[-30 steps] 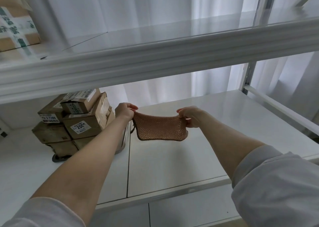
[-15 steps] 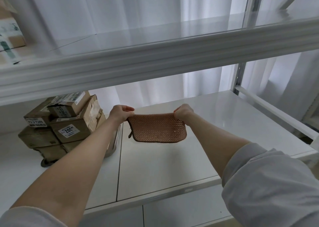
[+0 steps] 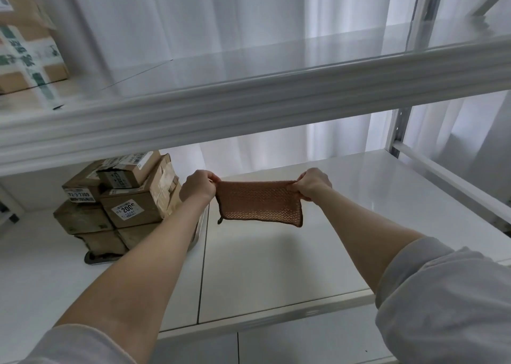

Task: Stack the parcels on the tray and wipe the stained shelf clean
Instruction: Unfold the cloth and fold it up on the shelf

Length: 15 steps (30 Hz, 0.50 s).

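Note:
A brown woven cloth hangs stretched flat in the air above the white shelf. My left hand pinches its top left corner and my right hand pinches its top right corner. To the left, several brown cardboard parcels with white labels stand stacked on a metal tray, of which only the front rim shows. My left forearm crosses in front of the stack's right side. No stain is visible on the shelf surface.
The upper shelf's thick white front edge runs across the view above my hands. A large taped cardboard box sits on that upper shelf at far left. A white upright post and side rail bound the shelf at right. White curtains hang behind.
The cloth, folded or slack a second ago, is now pulled wider and flat between my hands. The camera has shifted slightly.

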Each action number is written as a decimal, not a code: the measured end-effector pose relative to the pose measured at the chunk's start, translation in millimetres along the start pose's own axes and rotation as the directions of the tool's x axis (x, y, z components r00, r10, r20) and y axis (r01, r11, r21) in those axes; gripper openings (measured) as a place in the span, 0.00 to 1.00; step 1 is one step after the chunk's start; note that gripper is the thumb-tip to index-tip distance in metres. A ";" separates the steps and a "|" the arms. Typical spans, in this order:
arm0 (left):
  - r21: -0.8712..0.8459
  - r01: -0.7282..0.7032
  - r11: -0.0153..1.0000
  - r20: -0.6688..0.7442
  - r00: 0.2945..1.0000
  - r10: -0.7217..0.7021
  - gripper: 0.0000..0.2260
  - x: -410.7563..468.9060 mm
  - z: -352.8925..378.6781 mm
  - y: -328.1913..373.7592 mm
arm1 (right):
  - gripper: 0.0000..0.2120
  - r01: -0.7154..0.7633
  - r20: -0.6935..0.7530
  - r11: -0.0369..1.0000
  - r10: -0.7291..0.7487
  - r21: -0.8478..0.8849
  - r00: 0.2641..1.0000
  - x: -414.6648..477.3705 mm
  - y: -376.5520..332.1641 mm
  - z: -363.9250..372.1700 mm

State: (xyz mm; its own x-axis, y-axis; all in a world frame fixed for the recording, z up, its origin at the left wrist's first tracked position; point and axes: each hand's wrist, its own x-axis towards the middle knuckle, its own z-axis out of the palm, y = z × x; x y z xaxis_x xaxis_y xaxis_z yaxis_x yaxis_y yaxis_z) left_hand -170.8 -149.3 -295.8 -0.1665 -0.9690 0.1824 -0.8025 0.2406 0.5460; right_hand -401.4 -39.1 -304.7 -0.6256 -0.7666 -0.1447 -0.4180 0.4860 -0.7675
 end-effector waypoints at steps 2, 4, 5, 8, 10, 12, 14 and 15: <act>-0.065 0.028 0.998 0.010 1.000 -0.028 0.10 0.2 2.0 1.7 | 0.06 0.003 -0.016 0.997 -0.002 0.079 1.000 0.0 -2.9 3.2; -0.176 0.028 0.984 -0.043 0.998 -0.036 0.10 3.5 3.7 3.6 | 0.08 0.071 -0.085 0.995 -0.065 0.073 0.994 4.8 -6.5 5.9; -0.242 0.006 0.970 -0.073 0.997 -0.024 0.11 4.7 2.9 3.9 | 0.10 0.114 -0.117 0.992 -0.106 0.062 0.987 4.8 -9.5 6.6; -0.341 -0.047 0.939 -0.112 0.994 0.009 0.13 3.1 3.5 -3.5 | 0.14 0.163 -0.116 0.984 -0.154 0.070 0.981 2.4 -10.6 11.0; -0.310 0.018 0.951 -0.031 0.999 -0.029 0.12 -12.5 5.6 -8.2 | 0.14 0.120 -0.058 0.992 -0.118 0.030 0.991 -0.7 -1.1 17.0; -0.233 0.133 0.964 0.182 0.979 -0.091 0.08 -32.3 12.3 -16.0 | 0.10 0.042 0.076 0.996 -0.036 -0.079 0.996 -5.8 12.2 26.7; -0.082 0.235 0.969 0.469 0.867 -0.170 0.06 -48.9 21.2 -27.9 | 0.06 0.004 0.281 0.967 0.070 -0.255 0.957 -14.2 23.2 35.0; 0.017 0.231 0.973 0.563 0.802 -0.200 0.05 -54.2 24.5 -34.5 | 0.07 -0.003 0.351 0.947 0.122 -0.323 0.928 -17.7 27.2 38.7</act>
State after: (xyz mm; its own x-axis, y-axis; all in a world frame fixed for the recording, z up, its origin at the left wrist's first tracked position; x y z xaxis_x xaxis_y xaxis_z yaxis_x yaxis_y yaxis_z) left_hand -148.2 -106.4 -344.5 -0.2957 -0.8563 -0.4235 -0.8290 0.0098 0.5591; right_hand -376.2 -28.5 -347.2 -0.4008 -0.7996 -0.4472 -0.6066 0.5974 -0.5246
